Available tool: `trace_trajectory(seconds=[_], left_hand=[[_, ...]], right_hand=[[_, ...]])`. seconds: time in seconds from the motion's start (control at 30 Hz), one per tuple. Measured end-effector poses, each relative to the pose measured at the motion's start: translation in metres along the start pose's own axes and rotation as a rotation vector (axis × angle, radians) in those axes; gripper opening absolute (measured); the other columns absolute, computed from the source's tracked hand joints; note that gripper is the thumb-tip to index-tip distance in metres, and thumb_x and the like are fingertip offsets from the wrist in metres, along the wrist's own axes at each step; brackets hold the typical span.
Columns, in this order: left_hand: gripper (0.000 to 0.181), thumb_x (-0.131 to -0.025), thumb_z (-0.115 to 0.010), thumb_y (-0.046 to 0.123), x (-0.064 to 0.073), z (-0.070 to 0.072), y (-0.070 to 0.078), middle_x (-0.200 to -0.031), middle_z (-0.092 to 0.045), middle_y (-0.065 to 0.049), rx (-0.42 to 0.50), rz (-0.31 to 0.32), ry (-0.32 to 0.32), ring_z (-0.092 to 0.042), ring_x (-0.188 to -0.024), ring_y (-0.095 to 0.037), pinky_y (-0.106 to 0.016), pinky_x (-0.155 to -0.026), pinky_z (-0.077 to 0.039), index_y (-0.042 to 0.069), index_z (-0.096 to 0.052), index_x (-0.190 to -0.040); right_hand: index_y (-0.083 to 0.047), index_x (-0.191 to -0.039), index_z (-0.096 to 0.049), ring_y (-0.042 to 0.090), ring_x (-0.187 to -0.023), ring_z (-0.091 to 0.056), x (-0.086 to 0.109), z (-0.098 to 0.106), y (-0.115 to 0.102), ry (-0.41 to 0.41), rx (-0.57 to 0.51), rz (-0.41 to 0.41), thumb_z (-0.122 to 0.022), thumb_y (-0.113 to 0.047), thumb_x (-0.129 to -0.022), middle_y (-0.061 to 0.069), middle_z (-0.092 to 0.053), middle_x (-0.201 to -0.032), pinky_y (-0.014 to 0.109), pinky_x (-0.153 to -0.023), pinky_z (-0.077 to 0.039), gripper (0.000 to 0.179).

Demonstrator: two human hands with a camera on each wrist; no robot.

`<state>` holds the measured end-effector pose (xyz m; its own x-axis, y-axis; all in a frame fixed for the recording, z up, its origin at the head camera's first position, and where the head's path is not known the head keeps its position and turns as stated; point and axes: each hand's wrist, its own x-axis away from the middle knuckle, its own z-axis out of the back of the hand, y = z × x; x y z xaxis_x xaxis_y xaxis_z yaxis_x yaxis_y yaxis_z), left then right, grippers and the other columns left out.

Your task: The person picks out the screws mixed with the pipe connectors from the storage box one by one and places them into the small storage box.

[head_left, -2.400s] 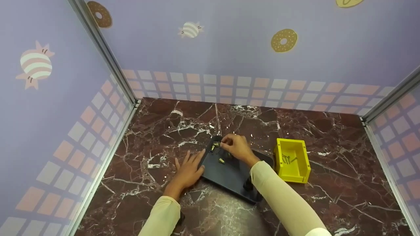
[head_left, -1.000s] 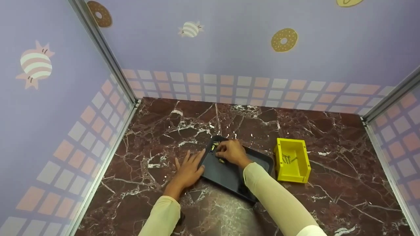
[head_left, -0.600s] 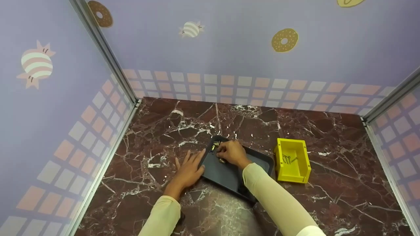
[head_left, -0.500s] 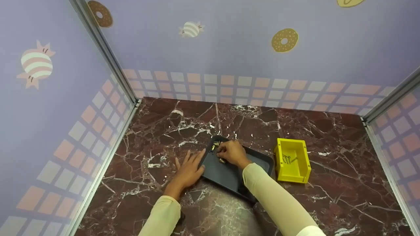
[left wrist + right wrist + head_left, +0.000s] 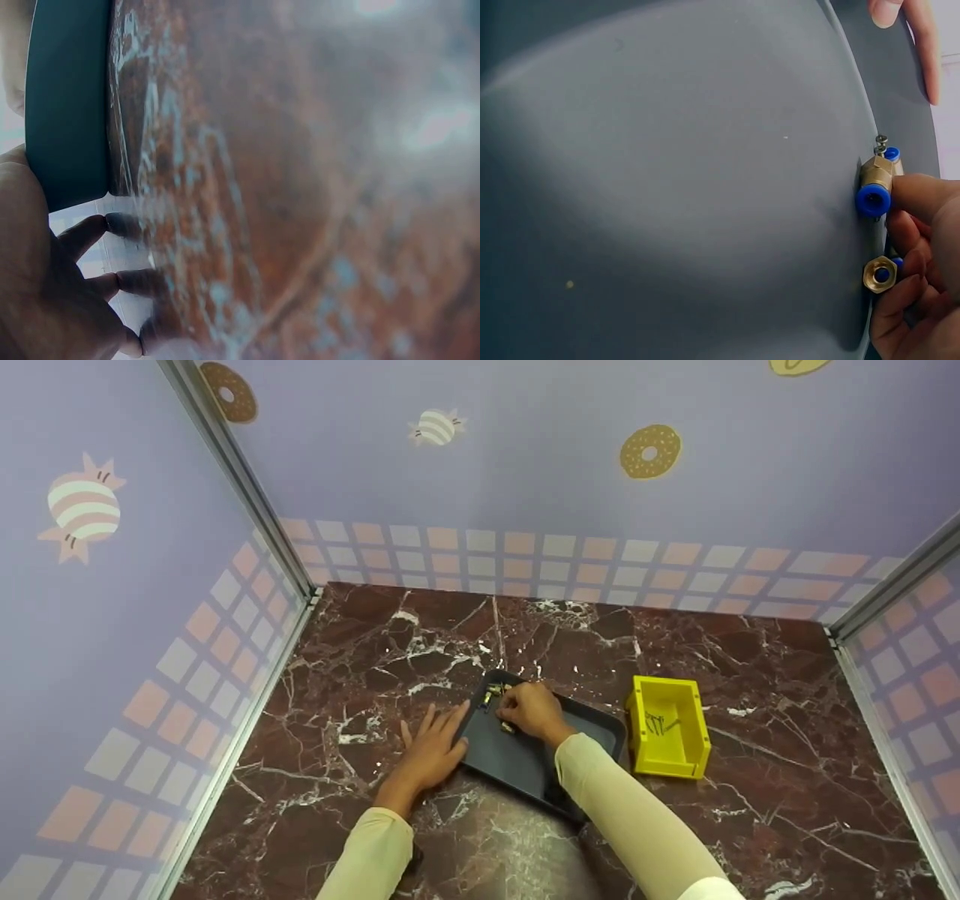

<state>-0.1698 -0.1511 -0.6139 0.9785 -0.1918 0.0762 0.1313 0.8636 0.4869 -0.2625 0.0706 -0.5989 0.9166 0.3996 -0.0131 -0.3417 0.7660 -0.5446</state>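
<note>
My left hand (image 5: 431, 754) lies with spread fingers against the left edge of a dark tray (image 5: 499, 757); the left wrist view shows the tray's side wall (image 5: 67, 105) beside that hand (image 5: 45, 277). My right hand (image 5: 534, 711) reaches down into the tray with bent fingers. In the right wrist view, its thumb (image 5: 922, 196) is at a brass push-in fitting (image 5: 874, 184) with a blue collar, its tip hidden behind it. Curled fingers (image 5: 900, 300) are beside a second brass fitting (image 5: 881, 274). A small screw (image 5: 881, 141) shows behind the first fitting. Any held piece is hidden.
A yellow bin (image 5: 671, 769) with several screws (image 5: 660, 724) stands right of the tray on a dark red marble-patterned surface (image 5: 765, 735). More small fittings (image 5: 491, 694) lie in the tray's far left corner. Patterned walls (image 5: 525, 472) enclose the surface.
My right hand has come down and slightly toward me, from above the tray's far part to its floor near the fittings; lately it barely moves. The left hand stays still.
</note>
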Motion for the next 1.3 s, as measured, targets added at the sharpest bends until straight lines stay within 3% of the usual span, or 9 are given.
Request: trace_trajectory(seconds=[0.57, 0.77, 1.0, 1.3], left_hand=[[0.065, -0.105, -0.046, 0.042, -0.001, 0.000, -0.001, -0.167, -0.034, 0.002, 0.000, 0.012, -0.022, -0.012, -0.159, -0.037, -0.081, -0.114, 0.004, 0.039, -0.019, -0.164], [0.065, -0.104, -0.047, 0.041, -0.001, -0.001, 0.000, -0.166, -0.035, 0.002, 0.000, 0.015, -0.011, -0.013, -0.159, -0.037, -0.081, -0.114, 0.004, 0.038, -0.021, -0.164], [0.065, -0.105, -0.047, 0.040, -0.001, -0.001, -0.002, -0.167, -0.034, 0.003, 0.003, 0.011, -0.010, -0.012, -0.159, -0.036, -0.080, -0.115, 0.006, 0.037, -0.021, -0.164], [0.064, -0.105, -0.047, 0.040, -0.001, -0.002, -0.002, -0.166, -0.036, 0.003, 0.008, 0.000, -0.003, -0.012, -0.159, -0.037, -0.080, -0.114, 0.006, 0.037, -0.021, -0.164]], right_hand=[[-0.019, -0.083, -0.081, 0.007, -0.060, -0.060, 0.005, 0.017, 0.006, 0.050, -0.243, -0.018, -0.081, -0.022, -0.088, -0.007, -0.072, -0.071, 0.026, -0.057, -0.048, 0.006], [-0.016, -0.085, -0.081, 0.023, -0.057, -0.069, 0.008, 0.027, 0.008, 0.053, -0.340, -0.037, -0.078, -0.020, -0.091, 0.006, -0.075, -0.072, 0.024, -0.051, -0.046, 0.008], [-0.020, -0.081, -0.080, 0.010, -0.063, -0.059, 0.013, 0.039, 0.014, 0.121, -0.330, -0.023, -0.080, -0.021, -0.090, -0.007, -0.071, -0.071, 0.028, -0.062, -0.047, 0.009], [-0.021, -0.083, -0.080, 0.009, -0.072, -0.066, 0.024, 0.060, 0.022, 0.176, -0.336, -0.013, -0.081, -0.023, -0.089, -0.006, -0.075, -0.081, 0.027, -0.067, -0.052, 0.006]])
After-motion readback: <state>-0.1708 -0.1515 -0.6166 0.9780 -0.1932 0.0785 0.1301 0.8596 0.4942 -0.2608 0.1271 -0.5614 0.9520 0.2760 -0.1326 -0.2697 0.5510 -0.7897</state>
